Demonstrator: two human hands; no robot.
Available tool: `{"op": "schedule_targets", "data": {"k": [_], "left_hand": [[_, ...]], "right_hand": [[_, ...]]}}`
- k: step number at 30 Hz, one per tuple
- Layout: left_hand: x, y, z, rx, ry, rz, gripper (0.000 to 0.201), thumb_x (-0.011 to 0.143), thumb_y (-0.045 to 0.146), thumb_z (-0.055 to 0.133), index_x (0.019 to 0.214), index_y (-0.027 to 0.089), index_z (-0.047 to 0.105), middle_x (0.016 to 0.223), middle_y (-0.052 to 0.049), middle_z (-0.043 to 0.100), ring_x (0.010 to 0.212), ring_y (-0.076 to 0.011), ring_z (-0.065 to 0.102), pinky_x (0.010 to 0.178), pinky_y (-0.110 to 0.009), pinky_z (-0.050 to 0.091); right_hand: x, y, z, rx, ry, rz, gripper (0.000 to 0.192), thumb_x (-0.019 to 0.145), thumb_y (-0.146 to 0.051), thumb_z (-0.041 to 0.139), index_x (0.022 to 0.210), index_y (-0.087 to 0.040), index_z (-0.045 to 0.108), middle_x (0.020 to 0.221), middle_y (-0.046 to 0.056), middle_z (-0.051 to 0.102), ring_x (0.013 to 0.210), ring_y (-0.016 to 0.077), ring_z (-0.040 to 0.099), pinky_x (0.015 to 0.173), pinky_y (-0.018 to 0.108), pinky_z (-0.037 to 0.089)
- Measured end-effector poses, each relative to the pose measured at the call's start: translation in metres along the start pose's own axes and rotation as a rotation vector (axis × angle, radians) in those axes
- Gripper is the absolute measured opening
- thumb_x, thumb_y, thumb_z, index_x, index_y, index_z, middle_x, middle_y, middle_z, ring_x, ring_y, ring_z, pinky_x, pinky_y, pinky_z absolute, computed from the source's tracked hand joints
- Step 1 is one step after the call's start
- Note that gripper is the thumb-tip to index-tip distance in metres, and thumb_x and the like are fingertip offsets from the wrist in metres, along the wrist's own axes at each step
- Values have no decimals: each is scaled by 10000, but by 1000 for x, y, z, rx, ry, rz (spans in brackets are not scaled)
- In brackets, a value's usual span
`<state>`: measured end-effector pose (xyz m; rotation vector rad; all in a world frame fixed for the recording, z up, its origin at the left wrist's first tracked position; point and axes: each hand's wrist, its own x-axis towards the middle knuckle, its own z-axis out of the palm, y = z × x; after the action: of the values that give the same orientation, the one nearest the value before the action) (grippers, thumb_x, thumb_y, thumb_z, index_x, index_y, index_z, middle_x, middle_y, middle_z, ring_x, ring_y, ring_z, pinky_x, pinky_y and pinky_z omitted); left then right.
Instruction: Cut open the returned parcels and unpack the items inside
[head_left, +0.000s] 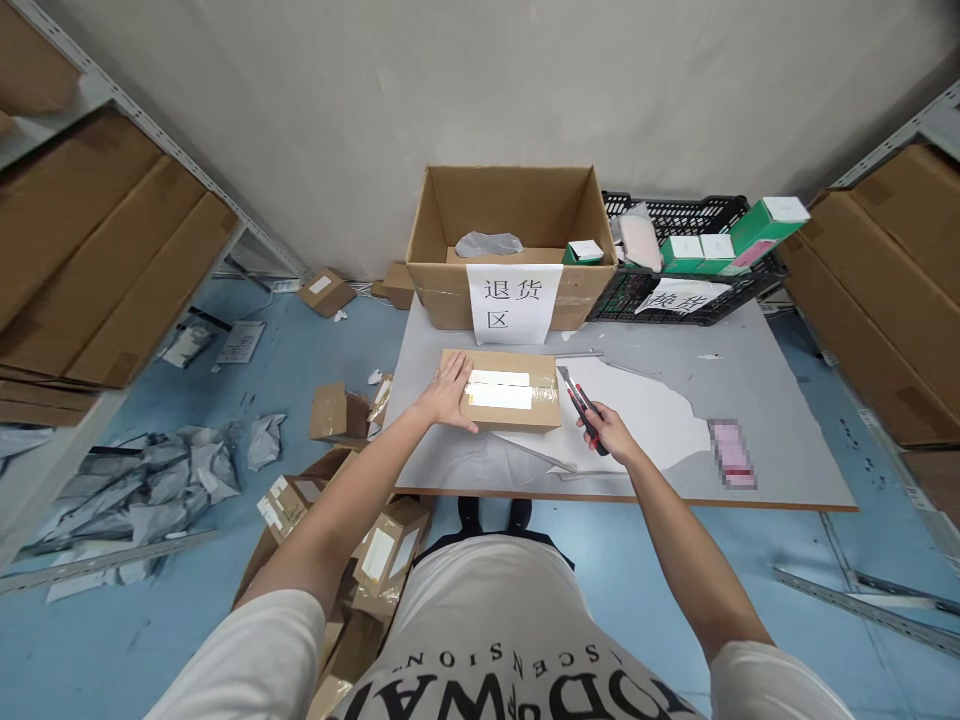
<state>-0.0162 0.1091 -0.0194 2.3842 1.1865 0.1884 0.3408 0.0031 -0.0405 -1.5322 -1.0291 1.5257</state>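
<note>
A small closed cardboard box (499, 362) with white labels and clear tape lies on the table in front of me. My left hand (450, 392) rests flat over its left end, fingers stretched out. Just right of the box, my right hand (609, 432) is wrapped round a black and red utility knife (583, 405). Its blade points up and left, close to the box's right end; I cannot tell whether it touches.
Behind the box stand a large open carton (442, 290) with a paper sign and a black crate (622, 307) holding green-and-white boxes. A blurred pink item (731, 453) lies on the table (787, 420) at right. Cardboard boxes (379, 550) crowd the floor at left, near grey plastic packaging (165, 480).
</note>
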Motion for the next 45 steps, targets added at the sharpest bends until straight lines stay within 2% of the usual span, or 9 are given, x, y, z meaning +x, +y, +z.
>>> {"op": "schedule_targets", "data": {"k": [6,16,20,26,31,45], "left_hand": [[0,0,1,41,-15,-10,1435,368,743,707,1469,73,77,1519,-255,36,1393,-418,-6,1093,-561,79],[4,-5,9,25,37,-1,1415,353,739,719,1459,68,146,1519,-248,68,1390,-429,13,1110,-532,81],[6,-6,11,-2,42,-6,1385,365,706,741,1459,85,163,1522,-228,92,1390,-428,18,1113,-535,83],[8,-9,16,-21,79,-35,1350,417,686,736,1462,78,136,1520,-231,96,1393,-418,20,1102,-560,101],[7,-9,17,-12,84,-47,1331,432,675,738,1462,84,136,1522,-226,91,1393,-418,27,1106,-553,99],[5,-6,15,-96,130,-28,1321,416,657,758,1452,76,180,1511,-238,131,1385,-437,41,1108,-560,89]], "right_hand": [[-2,1,-7,-7,-48,33,387,776,-508,575,1003,-207,490,723,-14,620,409,87,525,332,206,409],[-19,4,-19,-36,-134,69,396,784,-534,564,1002,-212,490,622,-52,579,345,87,493,308,201,365],[-9,-6,-23,-73,-144,74,378,778,-511,584,985,-205,507,605,-42,587,343,91,494,312,207,381],[10,-10,-13,4,-59,61,349,785,-506,566,954,-211,488,625,-40,584,354,94,504,303,209,391],[15,-9,-13,-40,17,16,360,789,-515,559,973,-212,493,646,-35,588,361,91,514,311,208,407],[32,-21,-23,-154,-70,46,294,811,-458,569,952,-206,513,631,-26,592,358,96,518,287,202,395]]}}
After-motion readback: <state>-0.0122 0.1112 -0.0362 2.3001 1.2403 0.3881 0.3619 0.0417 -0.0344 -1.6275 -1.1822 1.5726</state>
